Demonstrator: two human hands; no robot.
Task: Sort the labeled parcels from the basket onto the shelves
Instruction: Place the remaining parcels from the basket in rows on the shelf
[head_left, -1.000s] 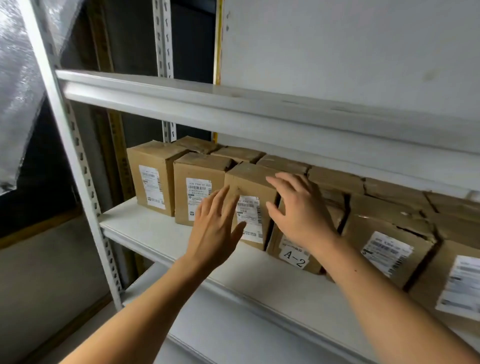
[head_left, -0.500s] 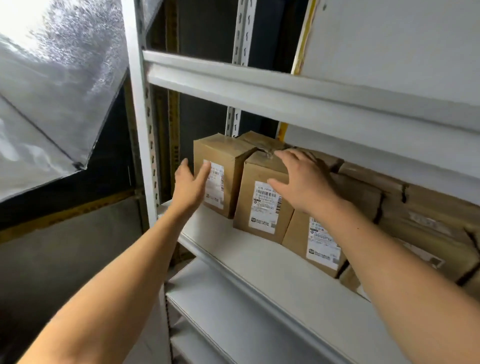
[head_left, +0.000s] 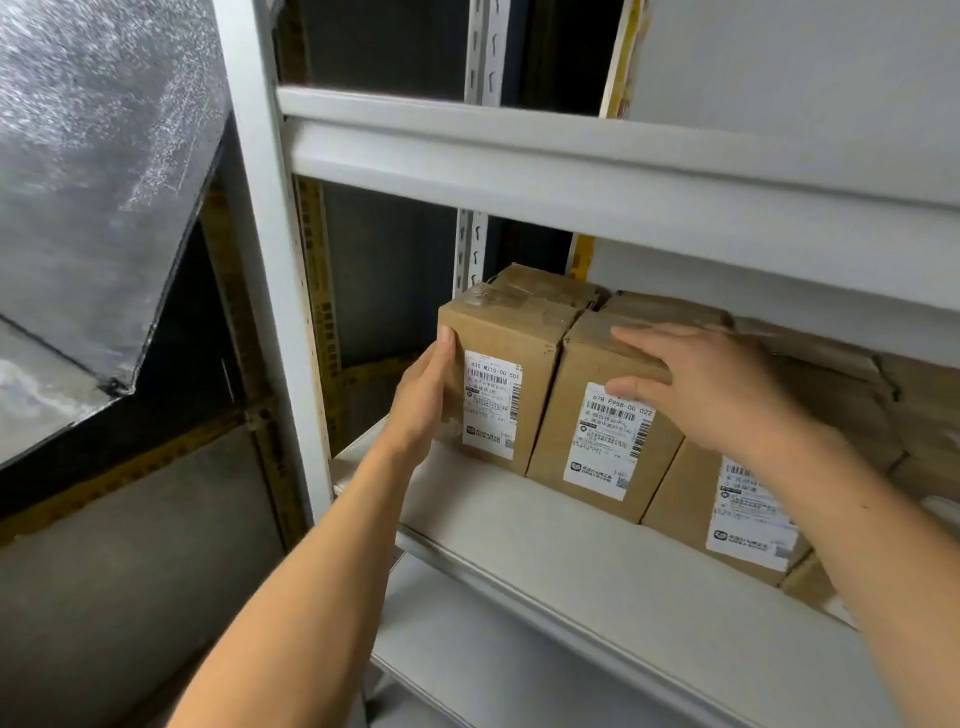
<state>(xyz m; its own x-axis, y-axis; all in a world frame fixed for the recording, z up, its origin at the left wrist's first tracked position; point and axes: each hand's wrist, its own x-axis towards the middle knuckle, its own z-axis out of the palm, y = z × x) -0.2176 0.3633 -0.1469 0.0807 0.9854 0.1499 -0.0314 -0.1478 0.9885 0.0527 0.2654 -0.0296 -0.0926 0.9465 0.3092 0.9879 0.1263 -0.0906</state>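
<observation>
head view, from the left: the left hand (head_left: 423, 402) lies flat with straight fingers against the left side of the end box (head_left: 506, 371); that box stands on the shelf (head_left: 545, 535), right by the open end near the post (head_left: 270, 291); a hard push could tip it or twist the row; next box (head_left: 597, 431) touches it; the right hand (head_left: 711, 387) rests on its top, fingers straight, holding nothing; pressing too hard could dent the lid; no basket shows.
</observation>
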